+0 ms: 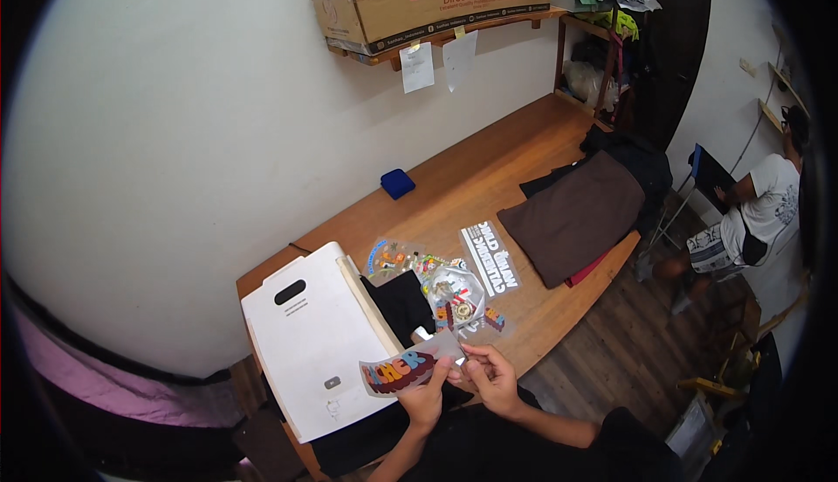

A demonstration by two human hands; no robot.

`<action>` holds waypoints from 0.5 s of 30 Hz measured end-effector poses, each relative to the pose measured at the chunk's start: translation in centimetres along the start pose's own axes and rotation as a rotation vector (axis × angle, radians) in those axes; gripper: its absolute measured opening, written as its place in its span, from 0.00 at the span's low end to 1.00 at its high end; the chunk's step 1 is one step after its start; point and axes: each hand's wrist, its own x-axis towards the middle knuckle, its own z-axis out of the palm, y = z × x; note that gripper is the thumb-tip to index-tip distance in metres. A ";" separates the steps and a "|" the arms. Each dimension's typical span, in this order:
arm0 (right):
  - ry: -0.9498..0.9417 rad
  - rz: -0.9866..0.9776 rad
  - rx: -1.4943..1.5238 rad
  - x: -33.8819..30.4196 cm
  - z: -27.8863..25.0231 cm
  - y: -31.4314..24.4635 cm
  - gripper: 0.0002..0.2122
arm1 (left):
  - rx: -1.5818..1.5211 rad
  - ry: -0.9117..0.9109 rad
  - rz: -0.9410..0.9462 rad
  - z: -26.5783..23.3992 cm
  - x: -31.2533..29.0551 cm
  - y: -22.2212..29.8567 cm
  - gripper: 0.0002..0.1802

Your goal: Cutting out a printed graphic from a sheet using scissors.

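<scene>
A clear film sheet [397, 372] with curved multicoloured lettering is pinched in my left hand [425, 401], low in the middle of the view, and sticks out to the left over the white machine. Close beside it, the fingers of my right hand [491, 381] are closed at the film's right end. Whether they also grip something small there is hidden. Just beyond my hands lie a round clear film piece [456, 290] with coloured prints and a black cloth [401, 301].
A white flat-topped machine [307, 334] stands at left on the wooden table [436, 177]. Printed film [490, 259], brown folded fabric [572, 211] and a blue pouch [397, 184] lie farther off. A cardboard box [436, 6] sits on a wall shelf. Another person [768, 198] is at right.
</scene>
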 end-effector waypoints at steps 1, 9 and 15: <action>0.005 -0.006 -0.005 0.0 0.0 0.0 0.12 | 0.007 -0.004 0.009 0.0 0.0 0.0 0.15; 0.018 0.014 0.017 0.0 0.2 -0.3 0.12 | 0.010 0.007 -0.016 -0.2 -0.1 0.0 0.15; 0.016 0.018 0.020 0.0 0.2 -0.3 0.11 | 0.008 0.005 -0.010 -0.2 0.0 0.1 0.15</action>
